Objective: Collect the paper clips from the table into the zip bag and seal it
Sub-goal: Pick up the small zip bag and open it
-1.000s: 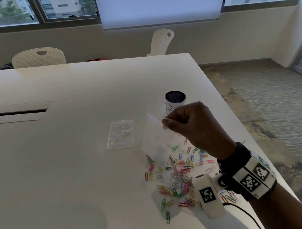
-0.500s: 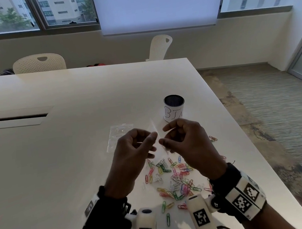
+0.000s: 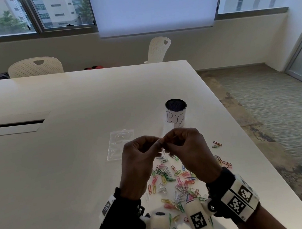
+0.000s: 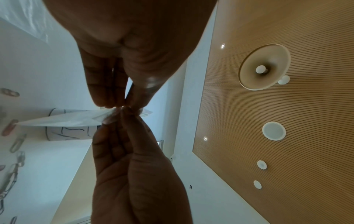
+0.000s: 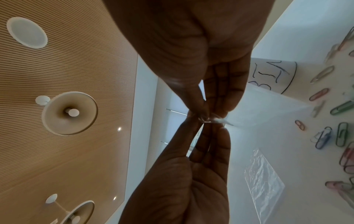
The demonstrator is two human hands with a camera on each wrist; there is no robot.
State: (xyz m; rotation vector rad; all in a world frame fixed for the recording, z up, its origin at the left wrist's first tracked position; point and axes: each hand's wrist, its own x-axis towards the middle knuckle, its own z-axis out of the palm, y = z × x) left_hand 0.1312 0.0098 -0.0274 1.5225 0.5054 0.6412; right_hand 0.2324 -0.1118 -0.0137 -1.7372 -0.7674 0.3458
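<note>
A small clear zip bag (image 3: pixel 164 131) hangs above the table, seen edge-on. My left hand (image 3: pixel 159 144) and right hand (image 3: pixel 168 142) meet fingertip to fingertip and both pinch its top edge. In the left wrist view the bag (image 4: pixel 67 119) trails away from the pinch of my left hand (image 4: pixel 122 104). The right wrist view shows the bag (image 5: pixel 258 109) hanging from my right hand (image 5: pixel 208 112). Several coloured paper clips (image 3: pixel 176 184) lie scattered on the white table (image 3: pixel 60 179) beneath and behind my hands.
A second clear zip bag (image 3: pixel 120 144) lies flat on the table left of my hands. A cup labelled BIN (image 3: pixel 176 113) stands just beyond them. A few stray clips (image 3: pixel 216 143) lie near the table's right edge. Chairs (image 3: pixel 35 67) stand at the far side.
My left hand rose from the bottom of the view and joined my right hand at the bag's top edge. Both hands now pinch the bag close together.
</note>
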